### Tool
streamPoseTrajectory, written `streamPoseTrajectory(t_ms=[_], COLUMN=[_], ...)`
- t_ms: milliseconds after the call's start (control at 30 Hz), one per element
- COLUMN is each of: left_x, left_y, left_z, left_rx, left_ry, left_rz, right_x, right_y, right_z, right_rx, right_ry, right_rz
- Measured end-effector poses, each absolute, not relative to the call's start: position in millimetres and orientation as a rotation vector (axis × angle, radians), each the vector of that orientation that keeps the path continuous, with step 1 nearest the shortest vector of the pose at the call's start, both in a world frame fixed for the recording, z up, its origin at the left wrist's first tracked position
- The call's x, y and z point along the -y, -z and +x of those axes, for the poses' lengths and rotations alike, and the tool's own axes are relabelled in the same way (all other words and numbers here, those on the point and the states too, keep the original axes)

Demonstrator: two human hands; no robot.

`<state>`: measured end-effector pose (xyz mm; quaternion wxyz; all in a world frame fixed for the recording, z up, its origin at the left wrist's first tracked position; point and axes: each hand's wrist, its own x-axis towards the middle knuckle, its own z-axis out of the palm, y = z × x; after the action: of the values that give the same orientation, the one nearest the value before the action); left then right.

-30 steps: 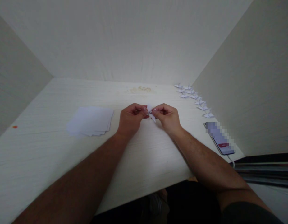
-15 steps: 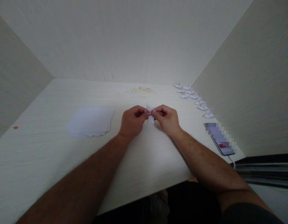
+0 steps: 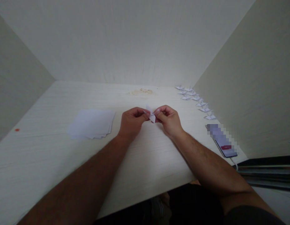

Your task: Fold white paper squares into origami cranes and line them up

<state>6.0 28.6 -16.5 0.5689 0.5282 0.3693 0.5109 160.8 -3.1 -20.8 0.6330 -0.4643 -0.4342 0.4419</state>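
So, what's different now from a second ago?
The small folded paper has turned slightly between the fingertips, its near flap now showing broader. Nothing was newly grasped or released: left hand and right hand both still pinch it. The paper stack, folded figures and phone stayed put.

No lettering, label, brand or number is legible; the phone (image 3: 221,141) at the right of the frame has a pixelated screen.
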Motion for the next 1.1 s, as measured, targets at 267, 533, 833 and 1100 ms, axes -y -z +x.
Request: streamPoseTrajectory(t_ms=[267,533,833,1100], left_x=[-27,-22,-31,-36], left_y=[15,15,17,23], left_z=[6,6,6,3], left_rx=[-0.923,-0.851,-1.029,-0.820], left_ry=[-1.245,-1.278,-1.123,-1.150], left_rz=[1.341,1.308,1.403,1.172], right_x=[5,3,6,7], right_y=[15,16,10,10], right_z=[156,160,158,162], right_rx=[0.959,0.977,1.166,1.275], right_ry=[-0.995,-1.105,-0.907,-1.004], right_rz=[-1.082,-1.247,-1.335,-1.271])
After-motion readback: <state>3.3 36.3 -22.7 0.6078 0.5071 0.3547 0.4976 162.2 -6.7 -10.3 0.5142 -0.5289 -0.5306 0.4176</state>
